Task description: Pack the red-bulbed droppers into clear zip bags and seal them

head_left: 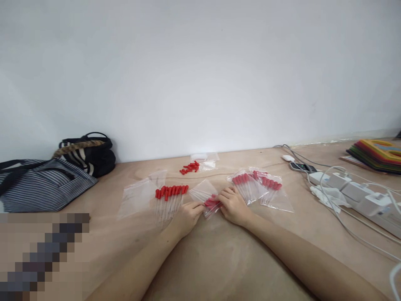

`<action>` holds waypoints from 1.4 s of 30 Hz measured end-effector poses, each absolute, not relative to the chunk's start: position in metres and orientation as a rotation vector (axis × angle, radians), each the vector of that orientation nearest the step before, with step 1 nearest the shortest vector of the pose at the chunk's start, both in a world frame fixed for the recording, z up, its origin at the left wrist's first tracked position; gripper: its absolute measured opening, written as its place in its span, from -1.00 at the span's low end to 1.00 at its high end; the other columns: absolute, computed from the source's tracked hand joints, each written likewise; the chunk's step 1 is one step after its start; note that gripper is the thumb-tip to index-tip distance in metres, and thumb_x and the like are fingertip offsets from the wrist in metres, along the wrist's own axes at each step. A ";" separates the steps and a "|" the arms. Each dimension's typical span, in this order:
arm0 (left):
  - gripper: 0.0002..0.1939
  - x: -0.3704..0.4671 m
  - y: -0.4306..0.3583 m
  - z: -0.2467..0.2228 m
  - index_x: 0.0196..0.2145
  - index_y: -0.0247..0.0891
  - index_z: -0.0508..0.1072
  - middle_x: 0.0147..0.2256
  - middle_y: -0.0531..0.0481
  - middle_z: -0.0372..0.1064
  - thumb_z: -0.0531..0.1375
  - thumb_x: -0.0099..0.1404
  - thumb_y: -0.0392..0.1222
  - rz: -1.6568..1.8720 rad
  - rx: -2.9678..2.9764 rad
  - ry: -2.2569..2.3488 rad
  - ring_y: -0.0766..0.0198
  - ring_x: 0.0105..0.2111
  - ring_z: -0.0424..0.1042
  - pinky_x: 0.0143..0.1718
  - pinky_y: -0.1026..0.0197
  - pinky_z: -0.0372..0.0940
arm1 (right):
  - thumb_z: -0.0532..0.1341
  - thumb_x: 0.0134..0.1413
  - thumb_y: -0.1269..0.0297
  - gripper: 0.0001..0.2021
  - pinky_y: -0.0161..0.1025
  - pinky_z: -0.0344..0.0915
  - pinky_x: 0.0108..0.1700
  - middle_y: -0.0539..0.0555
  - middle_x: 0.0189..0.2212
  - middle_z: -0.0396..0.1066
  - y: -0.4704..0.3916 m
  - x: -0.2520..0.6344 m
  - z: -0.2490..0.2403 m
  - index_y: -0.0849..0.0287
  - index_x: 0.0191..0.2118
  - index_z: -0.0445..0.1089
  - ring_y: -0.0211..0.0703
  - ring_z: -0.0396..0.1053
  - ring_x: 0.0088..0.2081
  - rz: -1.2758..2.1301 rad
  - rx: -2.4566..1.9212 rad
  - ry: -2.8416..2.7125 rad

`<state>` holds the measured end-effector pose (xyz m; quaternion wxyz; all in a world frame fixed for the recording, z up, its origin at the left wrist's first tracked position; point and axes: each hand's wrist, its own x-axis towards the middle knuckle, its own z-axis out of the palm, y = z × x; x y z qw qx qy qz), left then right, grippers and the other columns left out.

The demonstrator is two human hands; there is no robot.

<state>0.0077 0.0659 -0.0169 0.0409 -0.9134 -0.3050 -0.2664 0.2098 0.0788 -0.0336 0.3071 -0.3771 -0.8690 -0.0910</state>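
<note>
Between my hands lies a clear zip bag [204, 190] with several red-bulbed glass droppers inside, bulbs toward me. My left hand [188, 215] pinches the bag's near left edge with closed fingers. On the right side, my right hand [233, 205] is closed over the bag's edge beside the red bulbs. To the left, a row of loose droppers [171, 191] with red bulbs lies on the table. Right of my right hand are two filled dropper bags, one bag [249, 186] partly over the other bag [275, 194].
Flat clear bags [138, 196] lie at left. Loose red bulbs [190, 167] and glass tubes [207, 164] sit near the wall. A striped bag [53, 184] and a black bag [100, 156] stand far left. Power strips with chargers [357, 192], cables and coloured sheets [379, 154] occupy the right.
</note>
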 end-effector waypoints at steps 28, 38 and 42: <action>-0.79 0.003 0.048 -0.010 -0.19 -0.29 0.30 -0.28 -0.10 0.34 0.00 0.20 -0.34 -0.815 -2.673 -0.876 0.22 -0.27 0.37 -0.24 0.20 0.34 | 0.08 0.09 0.34 -0.84 -0.22 0.12 -0.29 0.01 -0.56 0.31 0.072 0.241 -0.030 0.15 -0.42 0.39 -0.24 0.22 -0.41 -0.175 -0.760 -2.372; -0.70 -0.010 0.058 -0.013 -0.30 -0.35 0.38 -0.45 -0.07 0.42 -0.13 0.30 -0.45 -0.676 -2.436 -0.509 0.27 -0.41 0.44 -0.48 0.32 0.35 | 0.02 0.12 0.37 -0.82 -0.14 0.08 -0.21 0.03 -0.53 0.33 0.068 0.229 -0.027 0.16 -0.30 0.37 -0.22 0.20 -0.40 -0.561 -0.644 -2.303; -0.70 -0.014 0.057 -0.017 -0.27 -0.31 0.39 -0.44 -0.06 0.43 -0.13 0.32 -0.39 -0.722 -2.463 -0.563 0.30 -0.40 0.44 -0.43 0.32 0.36 | 0.01 0.13 0.46 -0.80 -0.15 0.07 -0.21 0.00 -0.57 0.30 0.070 0.225 -0.029 0.17 -0.38 0.36 -0.25 0.21 -0.42 -0.624 -0.554 -2.305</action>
